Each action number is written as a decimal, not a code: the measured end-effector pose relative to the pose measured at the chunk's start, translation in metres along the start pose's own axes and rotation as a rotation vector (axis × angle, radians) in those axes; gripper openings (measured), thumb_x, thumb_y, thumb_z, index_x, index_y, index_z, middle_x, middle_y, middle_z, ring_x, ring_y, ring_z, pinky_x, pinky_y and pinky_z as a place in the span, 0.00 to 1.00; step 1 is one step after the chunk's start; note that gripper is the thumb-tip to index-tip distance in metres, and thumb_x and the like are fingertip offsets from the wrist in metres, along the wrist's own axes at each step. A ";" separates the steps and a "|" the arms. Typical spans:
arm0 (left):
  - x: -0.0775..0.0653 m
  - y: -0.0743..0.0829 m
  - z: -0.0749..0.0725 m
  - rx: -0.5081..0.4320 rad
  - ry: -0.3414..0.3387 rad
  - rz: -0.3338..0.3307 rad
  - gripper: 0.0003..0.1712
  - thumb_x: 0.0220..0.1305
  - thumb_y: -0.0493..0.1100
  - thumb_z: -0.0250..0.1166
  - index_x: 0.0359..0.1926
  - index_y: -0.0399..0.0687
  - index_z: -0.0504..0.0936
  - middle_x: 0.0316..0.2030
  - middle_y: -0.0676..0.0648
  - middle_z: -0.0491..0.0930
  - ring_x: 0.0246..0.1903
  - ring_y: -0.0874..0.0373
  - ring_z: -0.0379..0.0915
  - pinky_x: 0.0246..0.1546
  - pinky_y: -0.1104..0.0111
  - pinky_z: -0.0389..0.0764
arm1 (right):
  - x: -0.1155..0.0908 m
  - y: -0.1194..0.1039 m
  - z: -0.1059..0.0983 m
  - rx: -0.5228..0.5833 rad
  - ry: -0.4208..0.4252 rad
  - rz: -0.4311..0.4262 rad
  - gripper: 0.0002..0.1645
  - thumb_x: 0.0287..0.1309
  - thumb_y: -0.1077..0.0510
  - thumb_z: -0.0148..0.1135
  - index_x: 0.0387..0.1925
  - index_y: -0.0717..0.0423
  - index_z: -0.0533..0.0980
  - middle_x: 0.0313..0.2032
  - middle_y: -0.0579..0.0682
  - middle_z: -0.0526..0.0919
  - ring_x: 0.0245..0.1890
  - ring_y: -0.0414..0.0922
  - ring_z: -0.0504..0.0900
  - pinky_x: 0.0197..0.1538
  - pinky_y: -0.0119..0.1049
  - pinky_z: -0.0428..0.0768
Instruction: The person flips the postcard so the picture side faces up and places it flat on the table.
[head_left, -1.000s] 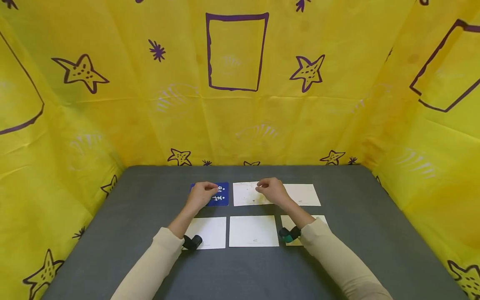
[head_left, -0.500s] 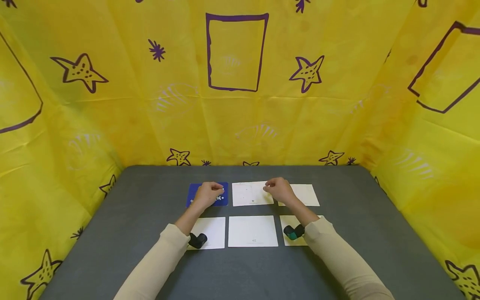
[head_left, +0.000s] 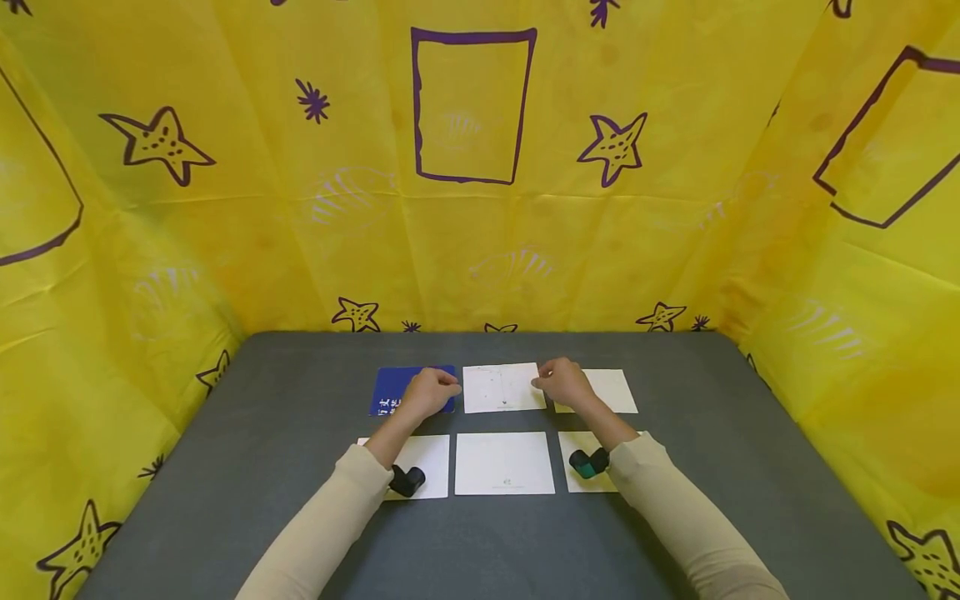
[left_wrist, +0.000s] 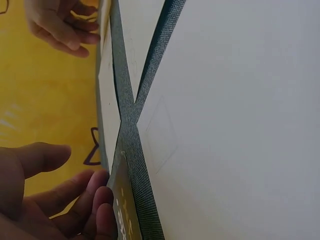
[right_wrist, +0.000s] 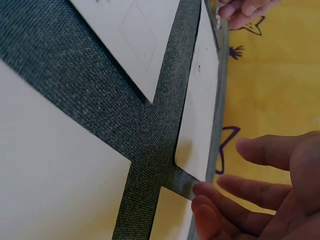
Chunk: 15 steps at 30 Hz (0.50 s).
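The left hand point(head_left: 429, 392) lies over the right part of a blue card point(head_left: 393, 386), thumb spread well away from softly bent fingers; it grips nothing, and whether its fingertips touch the card's edge cannot be told. The right hand point(head_left: 564, 382) is held likewise, loose, with thumb and fingers apart and nothing pinched, at the gap between the back middle card point(head_left: 501, 387) and the back right card point(head_left: 613, 390).

The blue card, flat, rectangular and marked with white lettering, is at the left end of the back row. The back middle card is white, with faint specks and a small emblem by its near edge. The back right card is paler cream. Nearer the person lie three more pale rectangles: front left card point(head_left: 431, 467), front middle card point(head_left: 505, 463) and front right card point(head_left: 579, 442), the outer two partly covered by the arms.

Beige sleeves point(head_left: 315, 517) and dark wrist devices point(head_left: 407, 481) follow. Beneath is a dark grey table point(head_left: 480, 542) with a woven grain; around it hangs creased yellow cloth point(head_left: 465, 233) printed with purple-outlined starfish.
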<state>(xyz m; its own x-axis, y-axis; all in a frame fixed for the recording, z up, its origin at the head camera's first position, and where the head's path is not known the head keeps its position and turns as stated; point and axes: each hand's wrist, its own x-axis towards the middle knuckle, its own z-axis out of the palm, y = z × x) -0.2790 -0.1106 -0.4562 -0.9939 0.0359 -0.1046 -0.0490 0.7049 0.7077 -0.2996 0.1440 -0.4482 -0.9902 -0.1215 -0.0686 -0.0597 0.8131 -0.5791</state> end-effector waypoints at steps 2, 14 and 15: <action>0.000 0.001 0.002 0.000 -0.006 -0.001 0.15 0.62 0.45 0.64 0.46 0.41 0.86 0.44 0.41 0.86 0.47 0.45 0.80 0.50 0.53 0.77 | 0.000 0.000 0.001 -0.020 -0.005 0.011 0.20 0.59 0.54 0.64 0.46 0.67 0.82 0.47 0.62 0.85 0.47 0.58 0.82 0.47 0.49 0.80; 0.001 0.004 0.011 0.035 -0.005 -0.007 0.15 0.62 0.44 0.64 0.46 0.40 0.86 0.44 0.42 0.86 0.45 0.47 0.79 0.52 0.52 0.75 | -0.005 -0.005 0.008 -0.092 0.016 -0.029 0.13 0.56 0.55 0.65 0.34 0.62 0.83 0.28 0.56 0.85 0.20 0.46 0.78 0.30 0.39 0.74; 0.001 0.005 0.011 0.039 -0.007 -0.004 0.15 0.62 0.44 0.64 0.46 0.39 0.86 0.43 0.42 0.86 0.44 0.47 0.79 0.52 0.52 0.75 | -0.005 -0.005 0.008 -0.092 0.018 -0.030 0.14 0.56 0.55 0.65 0.36 0.63 0.83 0.31 0.56 0.86 0.20 0.46 0.79 0.31 0.39 0.76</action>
<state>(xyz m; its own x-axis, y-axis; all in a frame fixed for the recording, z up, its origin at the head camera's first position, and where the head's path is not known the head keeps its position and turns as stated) -0.2789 -0.0994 -0.4606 -0.9929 0.0382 -0.1124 -0.0488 0.7321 0.6795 -0.2930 0.1355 -0.4514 -0.9898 -0.1372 -0.0375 -0.0999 0.8580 -0.5038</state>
